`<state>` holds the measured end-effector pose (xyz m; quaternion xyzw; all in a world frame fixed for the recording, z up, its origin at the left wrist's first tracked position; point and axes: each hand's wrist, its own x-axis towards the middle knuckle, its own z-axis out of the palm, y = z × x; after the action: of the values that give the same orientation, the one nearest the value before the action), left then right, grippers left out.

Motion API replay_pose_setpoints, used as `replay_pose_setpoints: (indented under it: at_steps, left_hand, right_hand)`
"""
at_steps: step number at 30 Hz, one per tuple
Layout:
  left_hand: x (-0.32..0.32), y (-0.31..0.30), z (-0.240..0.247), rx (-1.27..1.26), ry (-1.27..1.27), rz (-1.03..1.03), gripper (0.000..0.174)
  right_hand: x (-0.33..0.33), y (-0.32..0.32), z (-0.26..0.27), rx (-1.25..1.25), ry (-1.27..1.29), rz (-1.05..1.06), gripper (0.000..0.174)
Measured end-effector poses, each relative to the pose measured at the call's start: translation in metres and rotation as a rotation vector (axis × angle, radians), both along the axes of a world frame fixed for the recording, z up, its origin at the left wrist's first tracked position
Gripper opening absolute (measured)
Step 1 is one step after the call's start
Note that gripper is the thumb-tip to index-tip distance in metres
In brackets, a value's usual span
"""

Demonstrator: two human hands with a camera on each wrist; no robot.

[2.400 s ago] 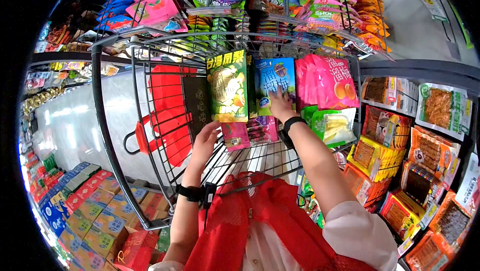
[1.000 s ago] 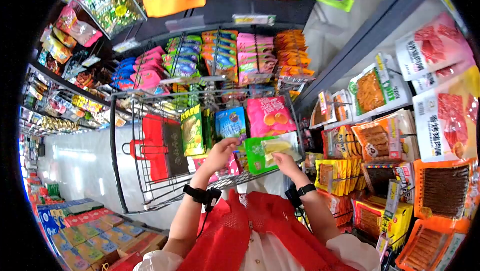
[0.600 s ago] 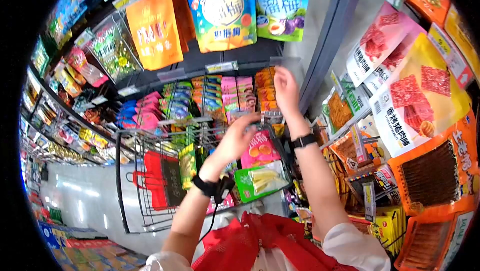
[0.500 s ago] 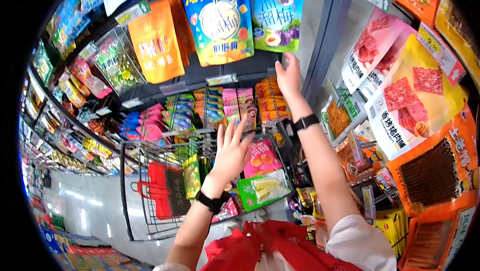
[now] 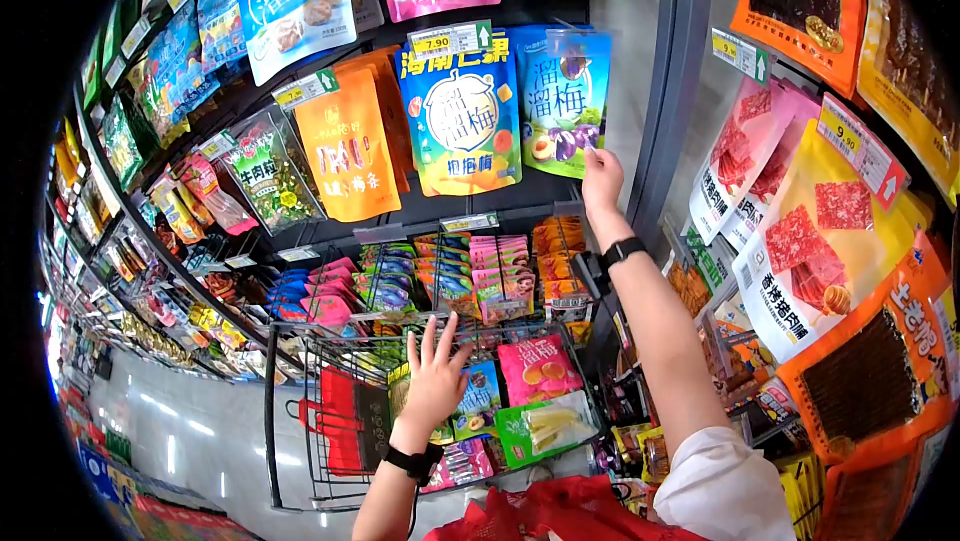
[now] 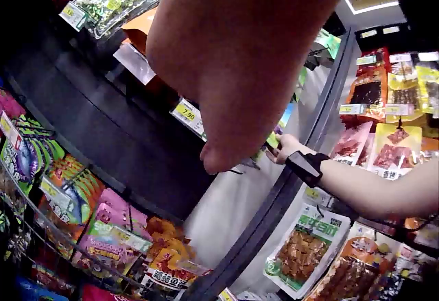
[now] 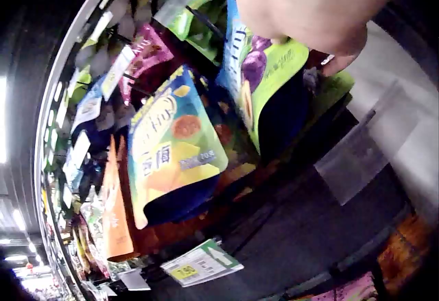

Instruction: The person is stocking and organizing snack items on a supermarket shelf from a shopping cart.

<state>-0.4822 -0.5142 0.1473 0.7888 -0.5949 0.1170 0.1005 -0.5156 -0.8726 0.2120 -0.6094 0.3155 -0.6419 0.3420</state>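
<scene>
My right hand (image 5: 603,181) is at the lower right edge of a blue-green plum bag (image 5: 565,106) hanging on the shelf. In the right wrist view the curled fingers of that hand (image 7: 315,13) pinch the edge of the plum bag (image 7: 274,75), which tilts. My left hand (image 5: 435,381) hovers over the shopping cart with its fingers spread, holding nothing. A blue-yellow mango bag (image 5: 462,116) hangs left of the plum bag. The left wrist view shows my left hand (image 6: 233,75) large and close, and the right hand (image 6: 289,149) beyond it.
The wire cart (image 5: 272,411) holds a red bag (image 5: 340,421), a pink bag (image 5: 540,369), a green bag (image 5: 547,429) and several other packs. An upright grey shelf post (image 5: 668,91) stands right of the plum bag, with meat snack packs (image 5: 800,251) beyond it. Orange bags (image 5: 350,146) hang at left.
My right hand has gone from inside the cart up to the plum bag and taken its edge. My left hand has lifted off the green pack, fingers spreading. The view has tilted up toward the shelf.
</scene>
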Motion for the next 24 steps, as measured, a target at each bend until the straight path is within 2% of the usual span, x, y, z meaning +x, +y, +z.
replay_pose_setpoints:
  at_steps: [1, 5, 7, 8, 9, 12, 13, 16, 18, 19, 21, 22, 23, 24]
  left_hand:
    - [-0.002, 0.0, -0.003, 0.023, 0.01, -0.014, 0.034]
    - [-0.003, -0.004, -0.003, 0.02, 0.031, -0.029, 0.033]
    - [-0.007, -0.009, -0.004, 0.021, 0.049, -0.045, 0.033]
    - [-0.006, -0.011, -0.003, 0.011, 0.048, -0.05, 0.034]
    - [-0.007, -0.013, -0.003, -0.004, 0.052, -0.057, 0.034]
    - [-0.017, -0.024, -0.002, -0.072, 0.134, -0.118, 0.035]
    - [-0.019, -0.026, -0.003, -0.095, 0.163, -0.133, 0.035]
    - [-0.022, -0.028, -0.007, -0.115, 0.23, -0.136, 0.038]
    - [-0.022, -0.032, -0.008, -0.136, 0.288, -0.137, 0.04]
    - [-0.021, -0.031, -0.01, -0.141, 0.294, -0.125, 0.04]
    - [-0.015, -0.034, -0.015, -0.355, 0.909, -0.252, 0.041]
    - [-0.013, -0.034, -0.021, -0.506, 1.59, -0.426, 0.05]
    - [-0.014, -0.035, -0.019, -0.515, 1.561, -0.439, 0.055]
    - [-0.017, -0.03, -0.016, -0.561, 1.763, -0.501, 0.052]
  right_hand:
    - [-0.008, 0.012, 0.011, -0.063, -0.107, -0.13, 0.023]
    - [-0.04, 0.015, 0.037, -0.192, -0.097, -0.14, 0.022]
    - [-0.075, 0.031, 0.07, 0.11, -0.339, 0.196, 0.024]
    - [-0.075, 0.033, 0.072, 0.078, -0.355, 0.157, 0.024]
    - [-0.089, 0.052, 0.086, 0.186, -0.385, 0.229, 0.023]
    - [-0.113, 0.057, 0.072, 0.045, -0.356, 0.209, 0.021]
    - [-0.122, 0.066, 0.06, 0.057, -0.384, 0.164, 0.02]
    - [-0.132, 0.088, 0.051, 0.091, -0.431, 0.253, 0.02]
    - [-0.14, 0.099, 0.026, 0.049, -0.448, 0.304, 0.018]
    - [-0.139, 0.117, 0.004, 0.169, -0.52, 0.353, 0.016]
    - [-0.145, 0.135, -0.008, 0.174, -0.431, 0.381, 0.014]
    - [-0.141, 0.145, -0.054, 0.261, -0.4, 0.415, 0.014]
    - [-0.143, 0.154, -0.047, 0.32, -0.417, 0.456, 0.015]
    - [-0.144, 0.164, -0.07, 0.398, -0.347, 0.498, 0.015]
